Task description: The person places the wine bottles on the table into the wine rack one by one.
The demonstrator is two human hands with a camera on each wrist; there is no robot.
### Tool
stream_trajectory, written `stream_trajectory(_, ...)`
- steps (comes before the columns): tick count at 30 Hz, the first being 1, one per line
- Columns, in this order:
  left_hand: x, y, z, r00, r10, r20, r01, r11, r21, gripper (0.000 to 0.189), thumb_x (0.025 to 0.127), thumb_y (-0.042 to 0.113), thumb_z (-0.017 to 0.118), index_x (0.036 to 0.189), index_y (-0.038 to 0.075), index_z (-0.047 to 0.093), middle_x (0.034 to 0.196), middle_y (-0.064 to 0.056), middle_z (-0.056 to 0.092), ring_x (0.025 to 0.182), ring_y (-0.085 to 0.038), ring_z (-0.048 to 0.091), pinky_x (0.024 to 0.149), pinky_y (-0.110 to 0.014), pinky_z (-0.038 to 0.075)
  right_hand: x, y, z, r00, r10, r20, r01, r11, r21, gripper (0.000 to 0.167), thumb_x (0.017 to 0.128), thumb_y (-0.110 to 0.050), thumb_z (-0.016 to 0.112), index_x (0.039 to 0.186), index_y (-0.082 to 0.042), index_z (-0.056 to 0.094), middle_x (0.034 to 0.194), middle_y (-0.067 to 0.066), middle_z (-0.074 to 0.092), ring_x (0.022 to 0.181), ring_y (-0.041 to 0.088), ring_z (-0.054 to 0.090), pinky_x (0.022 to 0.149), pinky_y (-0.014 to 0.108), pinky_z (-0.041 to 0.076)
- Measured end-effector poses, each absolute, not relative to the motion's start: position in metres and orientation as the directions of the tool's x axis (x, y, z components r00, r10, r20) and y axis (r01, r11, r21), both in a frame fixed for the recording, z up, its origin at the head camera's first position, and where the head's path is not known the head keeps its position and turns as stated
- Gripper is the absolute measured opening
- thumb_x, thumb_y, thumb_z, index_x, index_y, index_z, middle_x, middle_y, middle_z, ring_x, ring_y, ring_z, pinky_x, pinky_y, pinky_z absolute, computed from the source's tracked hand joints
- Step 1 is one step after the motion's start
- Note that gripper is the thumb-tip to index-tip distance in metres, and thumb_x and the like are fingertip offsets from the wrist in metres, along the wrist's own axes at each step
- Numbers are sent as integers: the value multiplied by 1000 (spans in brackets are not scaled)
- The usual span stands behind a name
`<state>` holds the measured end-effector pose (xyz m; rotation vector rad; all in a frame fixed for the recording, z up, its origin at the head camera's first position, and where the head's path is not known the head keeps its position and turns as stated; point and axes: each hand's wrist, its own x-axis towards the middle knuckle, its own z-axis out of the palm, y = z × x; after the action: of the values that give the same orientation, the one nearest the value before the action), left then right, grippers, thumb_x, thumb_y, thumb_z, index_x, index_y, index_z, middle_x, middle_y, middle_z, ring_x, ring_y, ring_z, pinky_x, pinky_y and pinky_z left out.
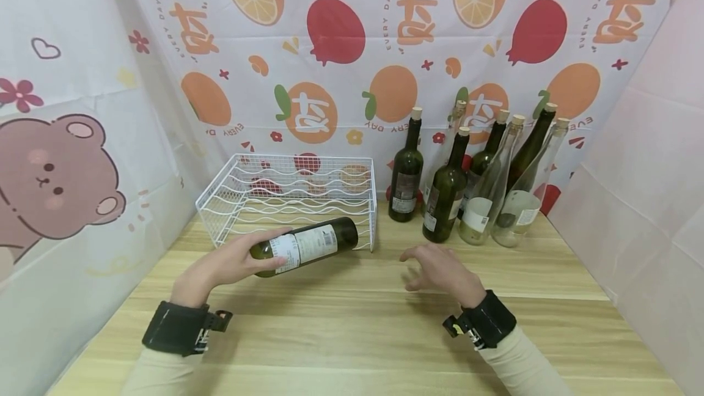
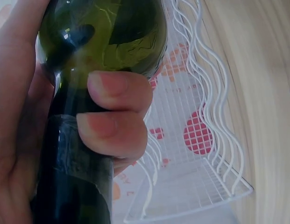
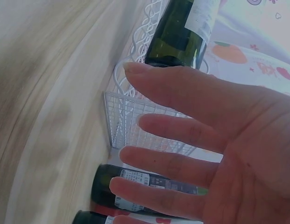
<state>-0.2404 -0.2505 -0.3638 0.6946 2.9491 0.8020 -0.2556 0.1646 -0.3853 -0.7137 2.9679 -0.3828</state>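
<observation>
Cloth (image 1: 385,41) at back + both sides bounds the workspace; soft limit, imo. Table (image 1: 341,335): wood-look, most open room near side/centre. Rack (image 1: 258,164): white wire, back-L of centre, wavy rungs; R front post (image 1: 373,225) is the edge to watch. Standing btls (image 1: 478,212): 7 upright, bunched back-R, tight gaps; prob tip if bumped, so keep swings short that side. Held btl (image 1: 305,248): green, tilted, base up to R, at rack's front; can't tell if touching. Looks like glass: stiff, smooth, slick if damp, breakable; wt prob toward base. L hand (image 1: 244,256) has fingers curled round neck/shoulder, so base may swing; 2nd hold on body nr base wd steady it. R hand (image 1: 442,269) holds nothing, fingers spread wide, between held btl + standing ones, apart from both. Corks (image 1: 416,113) top standing btls; held btl's mouth hidden.
</observation>
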Motion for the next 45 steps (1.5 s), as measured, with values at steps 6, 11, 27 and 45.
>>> stream_trajectory(6,-243,-257,-368,-909,394,137,410,784,466,69,96,49,69,156,24,47,146,-15,62,119,-28,62,97,-50,51,-255,165,-385,-890,-455,2,-441,861,-252,55,72,-27,94,122,-16,74,130,9,72,116,34,68,85,55,57)
stream_trajectory(11,-247,-262,-372,-914,378,144,400,791,463,69,96,48,70,156,20,48,147,-17,60,118,-29,63,95,-50,51,-256,165,-386,-888,-459,3,-445,860,-249,55,73,-28,94,123,-16,74,130,10,72,114,34,69,78,52,57)
stream_trajectory(27,-261,-274,-386,-924,340,177,383,809,446,69,97,48,69,156,18,47,147,-21,59,123,-36,63,96,-53,50,-256,165,-387,-885,-464,21,-455,856,-246,54,72,-27,94,121,-15,75,127,9,74,110,33,70,77,50,57)
stream_trajectory(45,-266,-283,-389,-949,262,176,314,844,435,73,97,48,69,158,18,44,144,-29,58,120,-45,63,94,-58,51,-256,167,-385,-900,-436,0,-424,873,-241,54,74,-29,93,123,-18,74,130,8,73,113,34,69,69,46,55)
